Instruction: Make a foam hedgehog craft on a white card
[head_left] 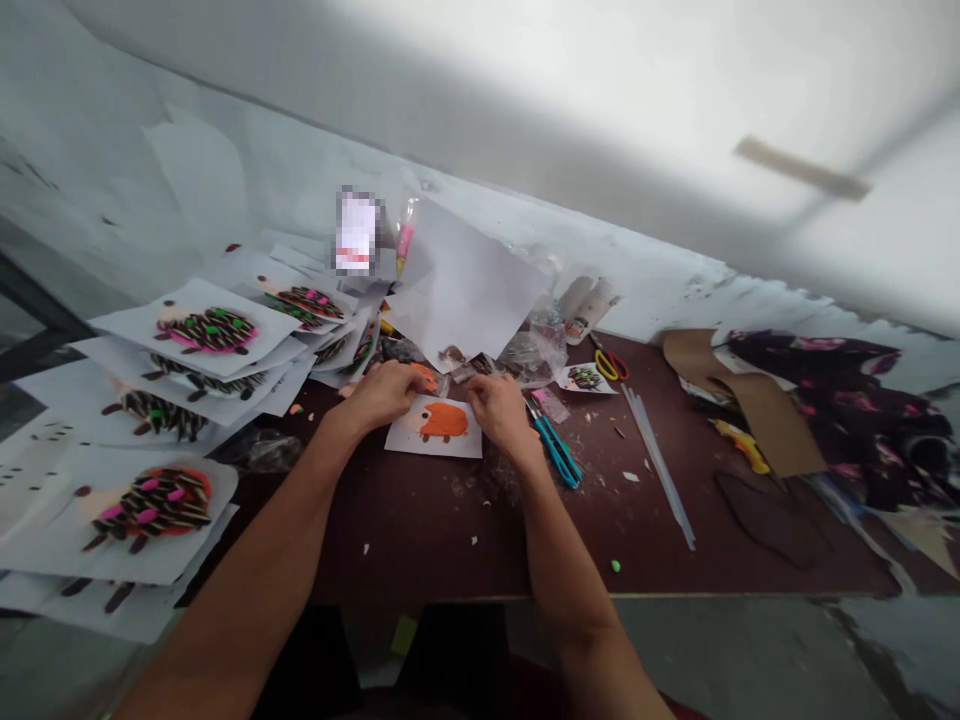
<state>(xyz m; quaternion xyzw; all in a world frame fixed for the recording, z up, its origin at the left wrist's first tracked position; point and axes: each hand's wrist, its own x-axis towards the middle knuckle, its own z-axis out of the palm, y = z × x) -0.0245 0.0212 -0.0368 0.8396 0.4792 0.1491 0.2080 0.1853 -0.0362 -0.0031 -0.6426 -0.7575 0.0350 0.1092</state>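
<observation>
A small white card [461,446] lies on the dark table with an orange hedgehog shape [448,420] on it. My left hand [388,393] is at the card's upper left, its fingers pinched together beside a bit of orange material [424,376]. At the card's upper right is my right hand [497,403], fingers curled and closed near some clear plastic. What either hand grips is too small to make out. Teal-handled scissors [556,450] rest just right of my right hand.
Stacked sheets with decorated hedgehogs [202,330] cover the left side. Behind the hands are a large white sheet [472,280], plastic bags [534,350] and bottles [589,308]. To the right lie clear sticks [660,470], a yellow glue gun [741,444] and dark flowered cloth [862,420].
</observation>
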